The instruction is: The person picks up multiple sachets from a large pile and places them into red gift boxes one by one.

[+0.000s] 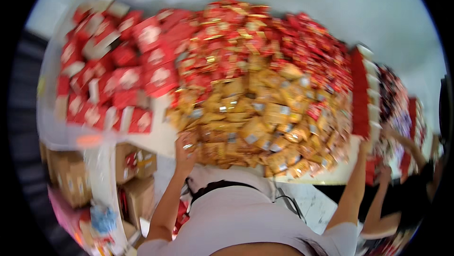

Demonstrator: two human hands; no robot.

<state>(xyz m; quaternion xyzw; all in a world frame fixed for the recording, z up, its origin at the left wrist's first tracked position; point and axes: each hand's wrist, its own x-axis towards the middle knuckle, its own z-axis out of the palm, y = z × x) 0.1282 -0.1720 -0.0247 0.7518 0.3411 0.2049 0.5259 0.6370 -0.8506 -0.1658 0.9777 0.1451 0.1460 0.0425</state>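
My left hand (185,155) is at the front left edge of a heap of gold-orange packets (227,130). A shiny orange packet (189,143) appears held in its fingers, though blur softens the detail. My right hand (364,146) is at the near end of a row of red boxes or bags (360,96) with white edges, and its fingers are too blurred to read. Behind the gold-orange heap lie red-and-gold packets (223,39), with smaller red packets (315,50) to their right.
A translucent plastic bin (49,114) of red boxes (127,78) stands at the left. Cardboard boxes (136,194) are below the white table (163,139). At right, a co-worker's arm (408,144) reaches over further packets (392,89), beside another red row (411,128).
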